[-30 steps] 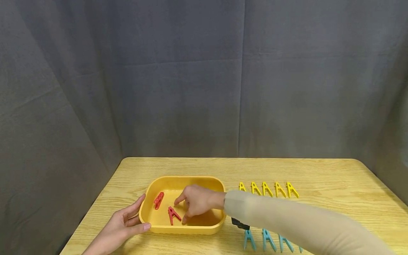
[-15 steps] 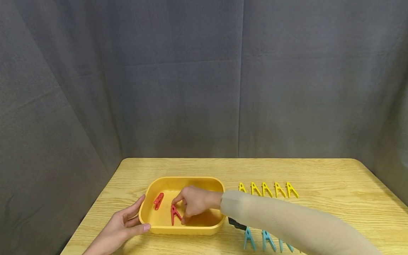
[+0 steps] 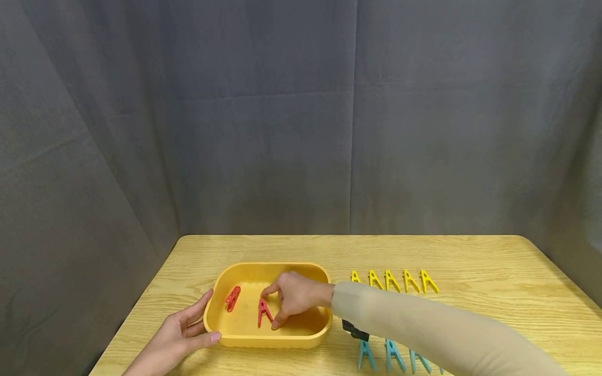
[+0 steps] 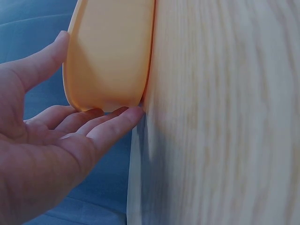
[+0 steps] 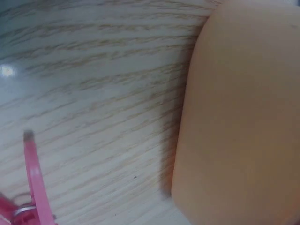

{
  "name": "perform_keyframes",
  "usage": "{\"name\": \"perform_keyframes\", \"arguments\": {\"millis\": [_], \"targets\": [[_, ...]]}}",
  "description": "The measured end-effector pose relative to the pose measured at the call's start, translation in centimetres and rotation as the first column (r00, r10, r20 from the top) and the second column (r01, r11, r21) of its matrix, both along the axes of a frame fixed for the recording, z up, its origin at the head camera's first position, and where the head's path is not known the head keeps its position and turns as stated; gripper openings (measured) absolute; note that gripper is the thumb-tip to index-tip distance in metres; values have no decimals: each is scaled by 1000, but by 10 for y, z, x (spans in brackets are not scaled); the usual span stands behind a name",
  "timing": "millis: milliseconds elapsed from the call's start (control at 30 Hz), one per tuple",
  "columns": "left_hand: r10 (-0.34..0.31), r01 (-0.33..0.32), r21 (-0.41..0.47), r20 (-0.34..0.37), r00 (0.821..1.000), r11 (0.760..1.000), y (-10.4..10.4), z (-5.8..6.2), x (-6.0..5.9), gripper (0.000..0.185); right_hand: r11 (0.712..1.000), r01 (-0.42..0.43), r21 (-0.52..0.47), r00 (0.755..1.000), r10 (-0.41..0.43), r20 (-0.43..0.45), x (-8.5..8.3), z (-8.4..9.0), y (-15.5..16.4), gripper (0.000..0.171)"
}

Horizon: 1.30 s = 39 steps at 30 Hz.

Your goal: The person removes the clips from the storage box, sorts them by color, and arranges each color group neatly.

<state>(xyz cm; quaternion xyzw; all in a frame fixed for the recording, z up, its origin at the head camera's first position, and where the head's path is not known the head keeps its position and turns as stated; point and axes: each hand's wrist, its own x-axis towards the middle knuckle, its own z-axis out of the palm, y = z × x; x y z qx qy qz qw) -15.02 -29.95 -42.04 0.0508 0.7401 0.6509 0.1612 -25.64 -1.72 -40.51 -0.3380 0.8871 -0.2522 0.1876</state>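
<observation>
My left hand [image 3: 181, 334] holds the left end of a yellow plastic bin [image 3: 268, 342], thumb at the near corner and forefinger at the far one. The left wrist view shows the fingers of this hand [image 4: 61, 136] along the end of the bin [image 4: 112, 56]. Inside the bin, my right hand [image 3: 298, 298] pinches a red clothespin [image 3: 262, 312] between forefinger and thumb. Another red clothespin [image 3: 232, 298] lies to its left on the bin floor. The right hand is out of its own wrist view, where the bin's outer wall [image 5: 243, 117] fills the right side.
To the bin's right, several yellow clothespins [image 3: 389, 281] lie in a row on the wooden table [image 3: 489, 271]. Nearer, several blue clothespins [image 3: 394, 355] are partly covered by the right sleeve [image 3: 414, 318]. The right wrist view shows a pinkish-red clothespin [image 5: 37, 183] on the table.
The right forefinger has closed in on the red clothespin, which has shifted a little rightward across the bin with the hand. My left hand stays at the bin's end.
</observation>
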Motion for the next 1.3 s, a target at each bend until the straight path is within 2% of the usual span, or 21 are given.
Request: {"name": "perform_keyframes", "arguments": {"millis": [233, 600, 1033, 1300], "targets": [[0, 0, -5, -9, 1000, 1000, 0, 0, 0, 95, 1000, -4, -21, 1000, 4, -3, 0, -2, -1, 62], [18, -18, -24, -16, 1000, 1000, 2, -1, -1, 95, 992, 16, -123, 1000, -14, 11, 2, 1, 6, 58], [3, -2, 21, -40, 999, 1000, 0, -3, 1, 95, 982, 3, -191, 1000, -1, 8, 12, 21, 24, 54], [-1, 1, 20, -28, 1000, 1000, -1, -2, 0, 95, 967, -3, -254, 1000, 6, 8, 21, 36, 44, 54]]}}
